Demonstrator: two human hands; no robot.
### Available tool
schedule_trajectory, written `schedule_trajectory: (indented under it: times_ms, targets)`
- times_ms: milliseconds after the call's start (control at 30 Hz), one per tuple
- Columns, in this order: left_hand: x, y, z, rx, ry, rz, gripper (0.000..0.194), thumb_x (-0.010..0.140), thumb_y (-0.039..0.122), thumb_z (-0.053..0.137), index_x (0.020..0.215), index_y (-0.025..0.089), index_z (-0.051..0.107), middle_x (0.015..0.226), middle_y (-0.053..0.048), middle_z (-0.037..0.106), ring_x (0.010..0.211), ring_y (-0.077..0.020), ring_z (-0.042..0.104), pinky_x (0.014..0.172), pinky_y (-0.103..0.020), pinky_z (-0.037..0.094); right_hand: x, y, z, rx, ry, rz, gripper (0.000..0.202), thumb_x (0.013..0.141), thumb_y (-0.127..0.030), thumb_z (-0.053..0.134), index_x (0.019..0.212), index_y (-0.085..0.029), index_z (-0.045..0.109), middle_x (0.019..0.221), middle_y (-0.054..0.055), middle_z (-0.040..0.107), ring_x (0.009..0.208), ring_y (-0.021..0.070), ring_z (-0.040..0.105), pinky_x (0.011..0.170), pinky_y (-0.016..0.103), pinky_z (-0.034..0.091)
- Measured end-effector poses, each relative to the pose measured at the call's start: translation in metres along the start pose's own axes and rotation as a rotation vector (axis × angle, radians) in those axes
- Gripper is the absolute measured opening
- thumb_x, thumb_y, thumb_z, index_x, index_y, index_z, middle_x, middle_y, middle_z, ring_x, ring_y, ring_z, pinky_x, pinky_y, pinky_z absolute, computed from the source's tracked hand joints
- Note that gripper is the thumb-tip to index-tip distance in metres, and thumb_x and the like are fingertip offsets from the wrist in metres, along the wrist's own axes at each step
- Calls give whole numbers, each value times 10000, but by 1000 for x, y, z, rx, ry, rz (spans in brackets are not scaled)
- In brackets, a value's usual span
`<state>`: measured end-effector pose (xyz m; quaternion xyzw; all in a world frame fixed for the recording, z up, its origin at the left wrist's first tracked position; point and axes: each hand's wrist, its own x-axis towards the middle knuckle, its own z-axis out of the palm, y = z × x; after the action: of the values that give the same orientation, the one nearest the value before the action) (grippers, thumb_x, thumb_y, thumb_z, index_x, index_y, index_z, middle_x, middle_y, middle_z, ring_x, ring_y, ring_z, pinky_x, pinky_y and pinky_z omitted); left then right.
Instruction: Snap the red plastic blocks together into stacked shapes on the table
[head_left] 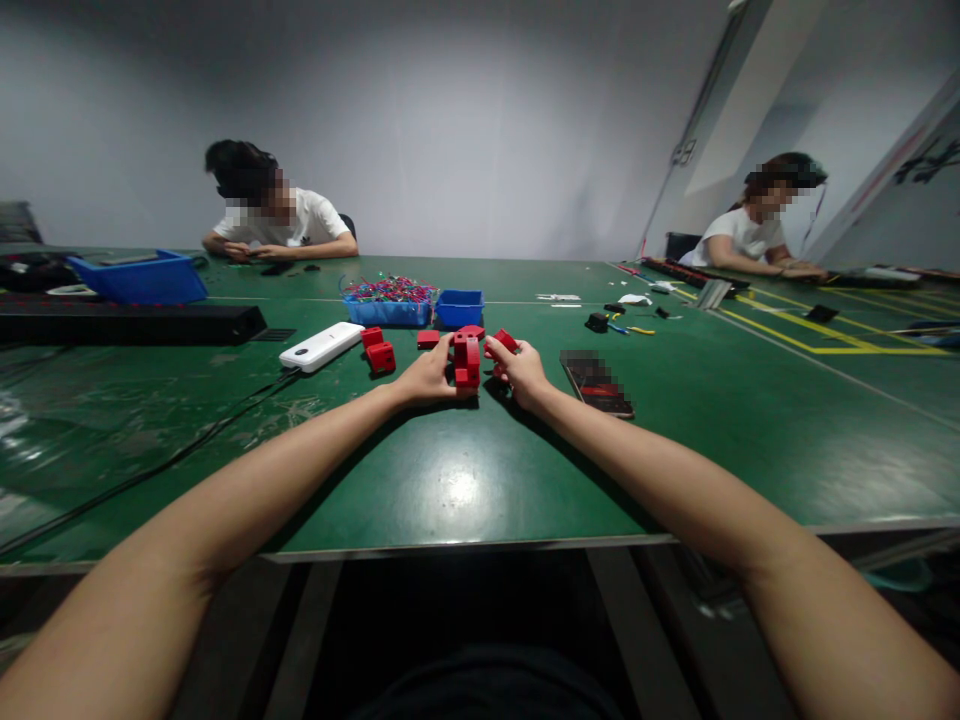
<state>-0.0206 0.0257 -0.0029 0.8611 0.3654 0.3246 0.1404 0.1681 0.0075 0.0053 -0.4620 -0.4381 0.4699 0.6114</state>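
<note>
My left hand (429, 372) is closed on a chunky red plastic part (466, 362) with a curved face, held upright at the green tabletop. Just to its right, my right hand (523, 372) grips a smaller red piece (504, 342) between thumb and fingers, a small gap apart from the first. Part of that piece is hidden by the fingers. Left of my hands lies a red block-shaped part (379, 353) with holes in it. Another small red piece (428, 340) rests behind my left hand.
A blue bin of colourful wires (386, 312) and a smaller blue bin (460, 308) stand behind my hands. A white power bank (322, 347) with a black cable lies left, a phone (598, 383) right. Pliers (628, 328) lie farther back. Two people sit across the table.
</note>
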Motion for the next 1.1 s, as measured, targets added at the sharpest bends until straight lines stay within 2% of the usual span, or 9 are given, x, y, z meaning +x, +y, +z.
schedule_trajectory:
  times_ms: [133,267,400,467,533,633,767,933,1100]
  targets:
    - [0,0,0,-7,-9,-9,1017,621,541,777,1433,179,283,1377,-179,537,1190,-338,608,1018,-453,484,0,0,-1,-49,-18,-42,401,676,-448,786,880,-131,648,782,42,710,531,79,532,474,206,406]
    - [1,-1,1,3,-10,-15,1022,628,540,773,1435,164,273,1380,-189,531,1178,-344,614,1008,-463,489,1,3,-1,-94,-57,-101,492,637,-442,799,1000,-133,679,874,51,729,677,124,605,590,236,479]
    - [1,-3,2,14,-4,-5,1017,629,548,773,1432,169,277,1380,-186,528,1171,-344,618,1003,-459,493,3,6,-1,-126,-31,-95,724,631,-383,818,1260,-137,554,1043,81,720,827,169,652,690,274,520]
    - [1,-3,2,15,-3,3,1015,632,552,772,1433,171,278,1380,-184,526,1180,-346,611,1012,-461,487,4,7,-2,-126,-23,-59,804,639,-362,821,1321,-137,461,1035,87,717,820,167,663,681,271,521]
    - [1,-3,2,16,-3,9,1018,633,555,773,1435,167,279,1383,-184,522,1197,-347,599,1021,-461,479,5,7,-2,-124,-21,-25,765,648,-345,818,1280,-137,441,969,74,718,761,153,663,648,259,513]
    - [1,-2,2,16,-2,7,1014,633,552,772,1434,161,287,1389,-188,515,1196,-349,598,1016,-460,481,7,9,-3,-131,-38,-36,552,673,-317,794,1114,-152,505,895,45,705,708,132,647,646,254,513]
    - [1,-1,1,-1,3,7,995,628,537,776,1423,158,312,1358,-188,539,1170,-348,613,998,-463,488,11,13,-4,-210,-21,-203,415,730,-365,735,1058,-168,574,937,45,700,777,147,646,739,299,542]
    - [1,-1,1,-19,4,14,1006,622,521,785,1421,140,307,1346,-200,545,1167,-347,613,1001,-467,483,8,11,-6,-417,40,-457,511,848,-520,597,1226,-177,589,1083,102,690,941,227,639,913,416,510]
    - [2,-2,2,-33,20,19,985,611,497,796,1409,157,329,1309,-181,576,1161,-342,617,997,-476,485,-12,-3,-7,-579,-3,-797,549,918,-520,504,1376,-217,491,1269,129,627,1102,274,563,1015,492,432]
